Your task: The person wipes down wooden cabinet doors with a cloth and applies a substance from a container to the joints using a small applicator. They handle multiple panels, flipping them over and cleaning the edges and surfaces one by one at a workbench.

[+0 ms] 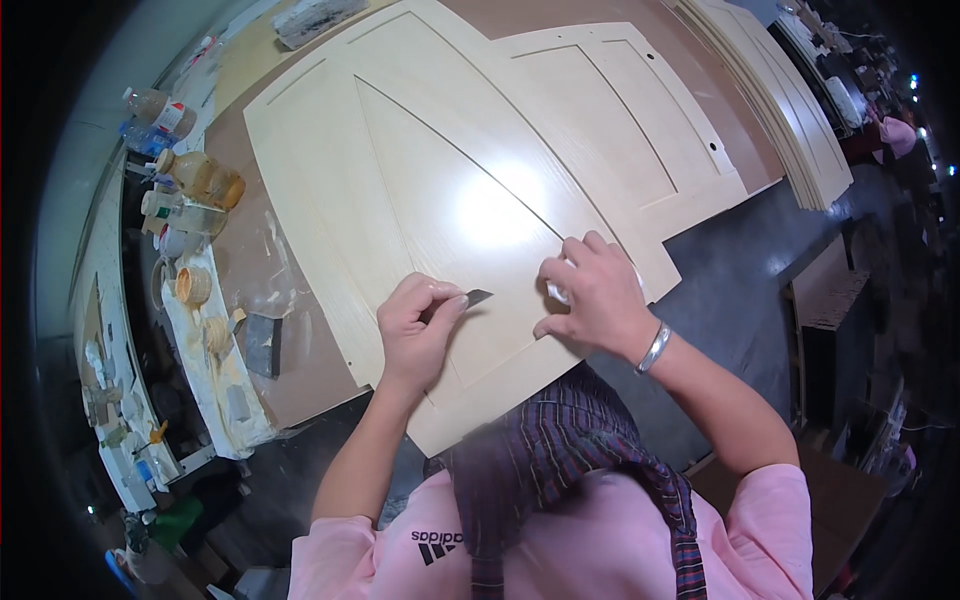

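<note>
**A:** What is in front of the person?

**B:** A wide brown workbench (300,330) carries a pale cream door panel (400,190) lying flat, with thin grooves cut into its face in a tall pointed shape. Its near corner overhangs the bench's front edge, right at the person's chest. A second panel (640,120) of the same colour lies partly under it toward the far right corner, and a stack of more panels (800,110) runs along the right edge.

**B:** Both hands are on the near corner of the top panel.

**A:** What are they doing?

**B:** The left hand (415,325) is clenched around a small scraper blade (478,297), its dark tip on the wood beside a groove. The right hand (595,290), with a silver bangle (654,348) at the wrist, presses down on the panel, fingers curled over something small and white (556,292); I cannot tell what it is.

**A:** How would the panel handle?

**B:** I'd judge it stiff, broad and fairly heavy, awkward for one person. Its glossy face reflects the lamp, so it looks slippery and easy to scratch. Best gripped by its long edges with both hands, not by the overhanging corner. The blade is light, thin and sharp, so it is held by its blunt back end.

**A:** Anything else nearby?

**B:** Along the left edge stand plastic bottles (160,110), a jar of amber liquid (205,178), small round tubs (193,286), a stained white cloth (225,390) and a dark sanding block (263,343).
</note>
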The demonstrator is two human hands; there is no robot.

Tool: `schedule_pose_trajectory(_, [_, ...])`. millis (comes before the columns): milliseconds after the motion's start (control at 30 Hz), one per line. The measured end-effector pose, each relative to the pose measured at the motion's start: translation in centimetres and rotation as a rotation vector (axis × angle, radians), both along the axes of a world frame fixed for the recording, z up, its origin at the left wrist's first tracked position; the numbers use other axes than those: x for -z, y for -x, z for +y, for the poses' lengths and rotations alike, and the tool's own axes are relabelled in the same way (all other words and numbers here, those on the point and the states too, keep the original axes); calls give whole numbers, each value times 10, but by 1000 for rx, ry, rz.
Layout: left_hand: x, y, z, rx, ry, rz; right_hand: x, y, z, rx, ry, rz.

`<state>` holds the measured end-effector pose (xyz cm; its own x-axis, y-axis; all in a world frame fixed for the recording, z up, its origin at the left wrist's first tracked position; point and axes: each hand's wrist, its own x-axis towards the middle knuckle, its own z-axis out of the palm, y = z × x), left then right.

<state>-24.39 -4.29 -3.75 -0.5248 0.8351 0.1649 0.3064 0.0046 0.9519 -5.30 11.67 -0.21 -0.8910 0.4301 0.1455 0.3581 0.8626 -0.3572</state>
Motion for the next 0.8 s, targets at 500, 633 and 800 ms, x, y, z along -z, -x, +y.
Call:
schedule_pose_trajectory(500, [3, -3, 2, 4, -22, 64, -17, 17, 22, 29, 200, -399])
schedule_pose_trajectory(633, [1, -2, 5, 31, 13, 112, -4, -5, 23, 158, 121, -127])
schedule_pose_trajectory(800, [-7, -14, 16, 137, 134, 250, -11, -74, 3, 419, 137, 317])
